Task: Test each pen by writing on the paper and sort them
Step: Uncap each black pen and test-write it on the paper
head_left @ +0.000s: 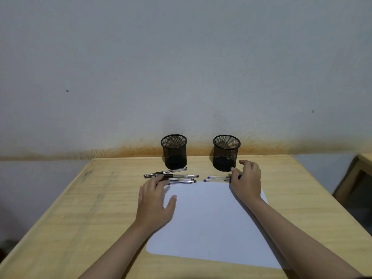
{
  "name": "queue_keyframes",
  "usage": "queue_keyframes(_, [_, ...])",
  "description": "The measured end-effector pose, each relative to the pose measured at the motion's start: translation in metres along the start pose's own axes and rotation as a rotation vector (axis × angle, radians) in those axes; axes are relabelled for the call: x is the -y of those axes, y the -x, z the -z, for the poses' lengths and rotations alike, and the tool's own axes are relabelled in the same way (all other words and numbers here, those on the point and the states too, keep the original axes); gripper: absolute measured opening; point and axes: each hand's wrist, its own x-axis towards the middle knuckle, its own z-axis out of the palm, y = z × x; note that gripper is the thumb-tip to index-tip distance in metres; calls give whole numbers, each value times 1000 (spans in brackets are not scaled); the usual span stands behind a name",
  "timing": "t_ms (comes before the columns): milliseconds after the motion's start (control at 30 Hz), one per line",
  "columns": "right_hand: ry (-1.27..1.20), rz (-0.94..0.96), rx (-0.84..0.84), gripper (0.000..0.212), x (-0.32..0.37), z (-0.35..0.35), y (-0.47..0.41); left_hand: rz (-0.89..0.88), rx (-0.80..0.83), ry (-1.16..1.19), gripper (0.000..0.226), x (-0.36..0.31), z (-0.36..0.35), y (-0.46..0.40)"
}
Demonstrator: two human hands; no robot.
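A blank white sheet of paper (209,220) lies on the wooden table (96,208). Beyond its far edge lie several clear black-capped pens (177,177) on the left and two clear purple-capped pens (217,178) on the right. My left hand (155,204) rests flat, fingers spread, on the paper's left corner, its fingertips touching the black pens. Over the right ends of the purple pens hovers my right hand (247,180), fingers curled and apart; whether it grips one I cannot tell. Two black mesh cups, left (174,151) and right (226,153), stand behind the pens.
A stained grey wall runs right behind the cups. The table's left edge slopes off toward the lower left. The corner of a second wooden piece of furniture (356,178) shows at the far right.
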Motion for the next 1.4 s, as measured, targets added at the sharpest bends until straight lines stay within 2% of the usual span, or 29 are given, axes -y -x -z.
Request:
queue_keyframes(67, [47,102,-12,25,2,0,3,-75,132,-56,60,-1,6,16])
queue_keyframes(167, [91,235,8,24,5,2,9,-91,288,-89,68,-3,13,32])
queue_keyframes(300, [140,464,39,22,18,1,18,-84,310,-59,69,-3,20,45])
queue_keyframes(367, [66,544,145,19,37,-2,27,-76,311,-47,69,-3,21,49])
queue_keyframes(467, [-55,562,390,23,69,-12,39,-69,293,-33,69,-6,23,51])
queue_keyframes(600, [46,607,517,30,86,-30,45,-57,293,-10,69,-7,24,51])
queue_keyframes(733, [48,562,515,21,85,-35,44,-45,283,10,59,-6,23,52])
queue_keyframes(900, [58,559,566,16,84,-29,45,-58,243,78,59,-7,25,52])
queue_keyframes(1000, [-146,420,626,8,88,-13,45,-2,59,206,47,-10,28,49])
queue_keyframes(1067, [-303,329,633,7,90,0,45,38,-53,205,44,-8,31,45])
queue_keyframes(1200, [-523,175,661,14,87,26,49,44,-122,167,35,-3,39,34])
queue_keyframes(1400, [-803,-14,534,13,94,54,60,78,-200,392,23,-22,54,23])
